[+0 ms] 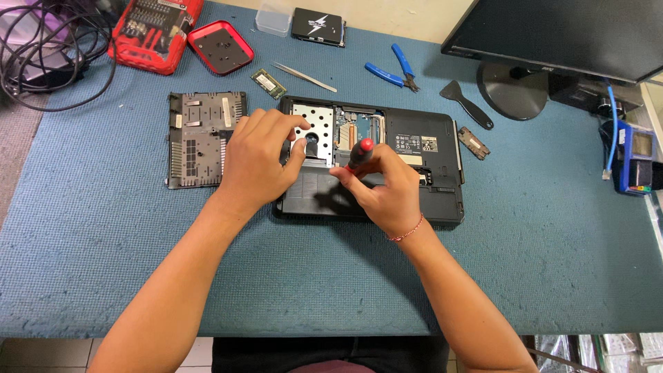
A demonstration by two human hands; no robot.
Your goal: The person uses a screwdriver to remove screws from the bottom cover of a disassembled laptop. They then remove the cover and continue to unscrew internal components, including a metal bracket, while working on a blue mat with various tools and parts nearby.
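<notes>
Working inside the opened underside of a black laptop (414,148), which lies bottom-up near the middle of the blue surface (552,262), toward its far edge. The right hand (387,186) is clenched around a red-handled screwdriver (360,153), tip angled down toward the silver drive bay (318,124); the tip itself is hidden behind the fingers. The left hand (259,155) rests on the laptop's left end, fingers curled, thumb and forefinger pinching at a small dark tab or part (312,145) at the bay; whether it is truly gripped cannot be told. Step in hand appears to be the drive-bay stage: fastening or freeing something there. Next move likely calls for a steady, upright driver and firm bracing by the left hand. The removed bottom cover (200,138) lies just left of the laptop. Near the far edge: red bit case (155,31), red tray (221,47), memory stick (268,83), tweezers (304,76), blue pliers (394,72), black pry tool (466,103).
</notes>
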